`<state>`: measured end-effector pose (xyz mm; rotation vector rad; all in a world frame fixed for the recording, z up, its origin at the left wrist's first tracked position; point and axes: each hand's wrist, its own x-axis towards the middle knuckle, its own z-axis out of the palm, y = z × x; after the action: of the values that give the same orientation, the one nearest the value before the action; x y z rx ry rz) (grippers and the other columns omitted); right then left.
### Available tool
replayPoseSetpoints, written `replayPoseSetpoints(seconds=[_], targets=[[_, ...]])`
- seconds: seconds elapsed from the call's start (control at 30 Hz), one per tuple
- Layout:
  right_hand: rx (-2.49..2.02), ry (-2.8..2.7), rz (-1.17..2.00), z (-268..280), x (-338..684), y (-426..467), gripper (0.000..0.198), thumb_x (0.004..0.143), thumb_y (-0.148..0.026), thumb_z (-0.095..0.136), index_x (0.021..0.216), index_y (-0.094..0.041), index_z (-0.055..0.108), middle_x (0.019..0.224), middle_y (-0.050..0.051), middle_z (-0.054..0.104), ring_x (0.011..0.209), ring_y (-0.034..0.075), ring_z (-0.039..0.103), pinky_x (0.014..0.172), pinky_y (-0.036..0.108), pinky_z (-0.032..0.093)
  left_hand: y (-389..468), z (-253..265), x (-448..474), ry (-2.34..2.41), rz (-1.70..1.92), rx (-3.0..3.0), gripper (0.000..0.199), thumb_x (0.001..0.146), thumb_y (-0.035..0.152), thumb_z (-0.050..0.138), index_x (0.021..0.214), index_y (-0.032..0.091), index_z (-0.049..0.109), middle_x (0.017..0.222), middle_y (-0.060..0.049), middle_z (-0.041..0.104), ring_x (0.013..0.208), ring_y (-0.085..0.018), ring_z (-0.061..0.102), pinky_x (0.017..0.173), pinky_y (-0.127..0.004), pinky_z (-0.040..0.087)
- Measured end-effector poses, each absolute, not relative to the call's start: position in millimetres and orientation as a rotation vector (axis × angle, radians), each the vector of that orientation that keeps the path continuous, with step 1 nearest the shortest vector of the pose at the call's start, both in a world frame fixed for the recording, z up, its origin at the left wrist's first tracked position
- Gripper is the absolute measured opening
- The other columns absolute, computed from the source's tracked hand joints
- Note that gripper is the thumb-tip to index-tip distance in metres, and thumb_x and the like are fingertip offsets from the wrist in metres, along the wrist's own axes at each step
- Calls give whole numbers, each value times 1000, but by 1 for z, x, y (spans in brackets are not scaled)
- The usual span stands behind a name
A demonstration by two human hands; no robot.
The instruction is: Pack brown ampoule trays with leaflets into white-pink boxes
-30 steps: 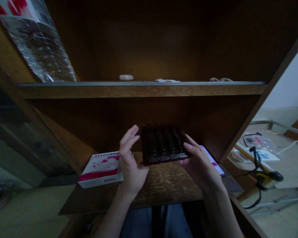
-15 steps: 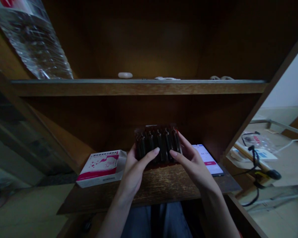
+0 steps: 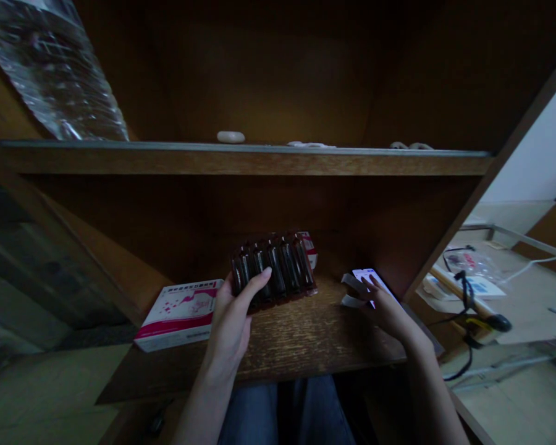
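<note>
Tray of vials: a dark tray holding a row of brown vials sits at the centre of the frame, just above the lower shelf, tilted so its right end points up and back.
Left hand: the left hand grips the tray from its lower left, fingers curled over the near edge and one fingertip lying across the vials.
Right hand: the right hand is apart from the tray, right of centre, lying palm down on a lit phone; its fingers are loosely spread and flat, closed on nothing.
White piece: a small pale item lies just left of the right hand's fingertips; what it is cannot be told.
Box: a white and pink box lies on the lower shelf, just left of the left hand.
Behind the tray: a bit of red and white packaging shows at the tray's upper right corner.
Upper shelf: the upper shelf crosses the frame above; a small white oval object rests on it, and a crinkled clear plastic wrap fills the upper left.
Right edge: cables and a plastic bag lie on a pale surface at the right of the frame.
</note>
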<state>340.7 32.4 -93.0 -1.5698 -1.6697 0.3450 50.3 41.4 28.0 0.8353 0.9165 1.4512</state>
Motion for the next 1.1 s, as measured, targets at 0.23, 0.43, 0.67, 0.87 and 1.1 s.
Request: replayPoseSetpoints(seconds=[0.23,0.43,0.67,0.87,1.1], targets=[[-1308,-1473,555,-43,299,23,22,85,-43,64,78,-23,70,99,7,69,104,28,59,97,46,43,38,27,51,950,1401,961,45,61,27,85,102,16,70,102,-3,75,95,-18,68,89,-28,52],[-1121,-1471,868,15,267,3,31,87,-49,60,75,-21,60,64,-3,49,55,12,41,48,23,30,36,25,52,971,1360,1045,45,64,29,84,104,16,68,104,-5,74,100,-20,67,93,-31,49],[-1117,-1773,707,35,247,8,29,86,-48,63,75,-21,57,68,-3,52,61,13,47,54,24,35,31,24,52,992,1324,1117,48,62,31,85,104,16,67,105,-5,74,99,-21,67,88,-29,50],[-1337,-1591,408,20,249,24,60,69,-57,77,107,-21,49,95,6,62,81,21,58,66,29,44,30,23,45,1079,1299,1203,54,62,34,84,108,16,64,111,-7,72,103,-23,65,91,-32,50],[-1250,-1687,825,20,245,26,33,82,-52,65,93,-21,61,87,5,72,74,22,65,63,30,48,27,22,49,1017,1292,1158,53,65,35,83,110,17,63,111,-5,71,106,-23,64,93,-32,49]])
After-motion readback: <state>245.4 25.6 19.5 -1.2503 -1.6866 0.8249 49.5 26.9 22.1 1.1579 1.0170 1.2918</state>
